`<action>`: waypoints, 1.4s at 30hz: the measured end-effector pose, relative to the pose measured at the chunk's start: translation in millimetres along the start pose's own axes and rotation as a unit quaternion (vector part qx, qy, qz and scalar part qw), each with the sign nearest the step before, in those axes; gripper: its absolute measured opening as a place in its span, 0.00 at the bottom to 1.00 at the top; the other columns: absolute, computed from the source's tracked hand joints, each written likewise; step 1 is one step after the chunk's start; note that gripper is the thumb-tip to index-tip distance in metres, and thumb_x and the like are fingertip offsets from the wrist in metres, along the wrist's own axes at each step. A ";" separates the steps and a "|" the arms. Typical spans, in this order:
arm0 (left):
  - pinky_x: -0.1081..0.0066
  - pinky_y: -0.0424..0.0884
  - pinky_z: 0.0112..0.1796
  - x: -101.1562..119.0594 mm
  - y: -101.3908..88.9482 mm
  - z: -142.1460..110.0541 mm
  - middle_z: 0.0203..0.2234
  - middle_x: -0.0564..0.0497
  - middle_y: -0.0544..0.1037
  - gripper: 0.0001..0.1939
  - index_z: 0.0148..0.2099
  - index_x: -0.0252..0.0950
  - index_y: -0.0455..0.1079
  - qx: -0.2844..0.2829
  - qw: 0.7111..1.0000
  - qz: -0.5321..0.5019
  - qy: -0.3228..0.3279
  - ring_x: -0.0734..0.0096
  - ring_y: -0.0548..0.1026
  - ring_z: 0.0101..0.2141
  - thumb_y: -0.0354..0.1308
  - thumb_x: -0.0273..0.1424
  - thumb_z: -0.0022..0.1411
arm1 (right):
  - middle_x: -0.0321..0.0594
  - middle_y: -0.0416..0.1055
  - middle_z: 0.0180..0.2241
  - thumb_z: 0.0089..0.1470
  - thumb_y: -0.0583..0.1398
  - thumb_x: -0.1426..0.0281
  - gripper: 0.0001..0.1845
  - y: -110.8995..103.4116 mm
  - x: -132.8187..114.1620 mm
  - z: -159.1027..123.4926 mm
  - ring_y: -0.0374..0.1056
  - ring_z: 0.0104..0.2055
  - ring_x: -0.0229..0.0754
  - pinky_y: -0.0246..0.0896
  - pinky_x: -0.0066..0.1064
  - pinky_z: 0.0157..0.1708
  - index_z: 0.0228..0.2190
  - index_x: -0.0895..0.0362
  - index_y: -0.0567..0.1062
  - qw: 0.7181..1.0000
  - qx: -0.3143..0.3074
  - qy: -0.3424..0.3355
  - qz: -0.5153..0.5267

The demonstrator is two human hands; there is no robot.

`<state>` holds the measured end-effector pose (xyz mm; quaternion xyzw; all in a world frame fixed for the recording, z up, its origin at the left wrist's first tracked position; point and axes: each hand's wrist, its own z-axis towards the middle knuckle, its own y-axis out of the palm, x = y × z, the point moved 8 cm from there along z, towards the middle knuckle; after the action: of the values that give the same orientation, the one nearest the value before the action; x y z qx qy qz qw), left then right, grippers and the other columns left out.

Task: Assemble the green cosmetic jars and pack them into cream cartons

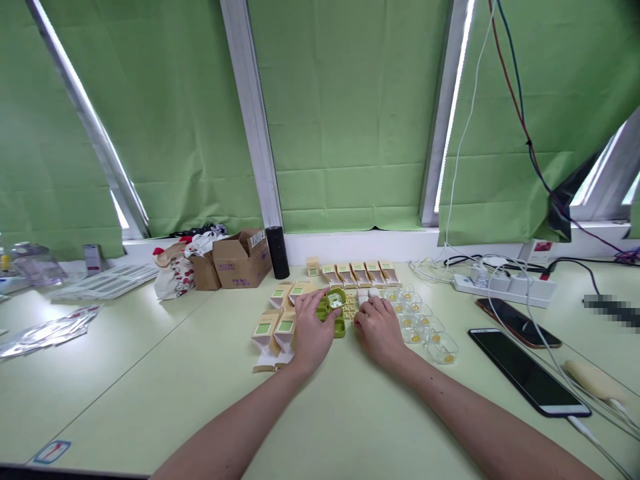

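Note:
My left hand lies on the pale green table, fingers curled round a small green case that stands open among other green cases. My right hand rests just right of it, fingers bent down onto small white and yellow pieces; what it grips is hidden. Small beige cartons with green labels lie left of my left hand, and more stand in a row behind. Several clear plastic trays with yellow dots sit to the right of my right hand.
Brown cardboard boxes, a patterned bag and a black cylinder stand at the back left. Two phones and a white power strip with cables lie on the right. Plastic sleeves lie far left. Green blinds cover the windows.

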<state>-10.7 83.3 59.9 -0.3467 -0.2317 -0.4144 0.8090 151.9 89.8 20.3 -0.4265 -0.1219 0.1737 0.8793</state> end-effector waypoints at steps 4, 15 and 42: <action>0.52 0.67 0.59 1.7 -0.4 -0.1 0.51 0.46 0.79 0.22 0.57 0.43 0.76 -0.001 1.000 -0.007 -0.003 0.54 0.68 0.56 0.68 0.29 0.60 | 0.45 0.76 0.37 0.61 0.61 0.76 0.09 2.1 -1.5 -0.3 0.61 0.47 0.51 0.50 0.42 0.49 0.33 0.56 0.81 1.000 -0.017 -0.003 -0.015; 0.53 0.68 0.58 2.3 -0.1 0.2 0.50 0.47 0.79 0.22 0.57 0.44 0.77 -0.001 1.000 -0.016 -0.009 0.53 0.69 0.56 0.69 0.30 0.60 | 0.48 0.75 0.40 0.62 0.61 0.74 0.08 4.6 -3.9 -1.3 0.60 0.50 0.53 0.50 0.42 0.51 0.34 0.56 0.82 0.999 -0.028 -0.003 -0.021; 0.68 0.72 0.38 -15.5 6.9 0.9 0.41 0.46 0.81 0.20 0.53 0.39 0.72 0.002 0.977 -0.189 -0.095 0.62 0.79 0.41 0.64 0.45 0.65 | 0.41 0.79 0.35 0.64 0.60 0.67 0.07 -18.5 -42.2 -21.0 0.70 0.37 0.44 0.47 0.37 0.32 0.34 0.56 0.76 0.987 -0.117 -0.021 0.109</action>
<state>-13.6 94.7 47.6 -0.3322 -0.3696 -0.5248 0.6911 124.8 47.0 19.4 -0.5335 -0.1128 0.2615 0.7964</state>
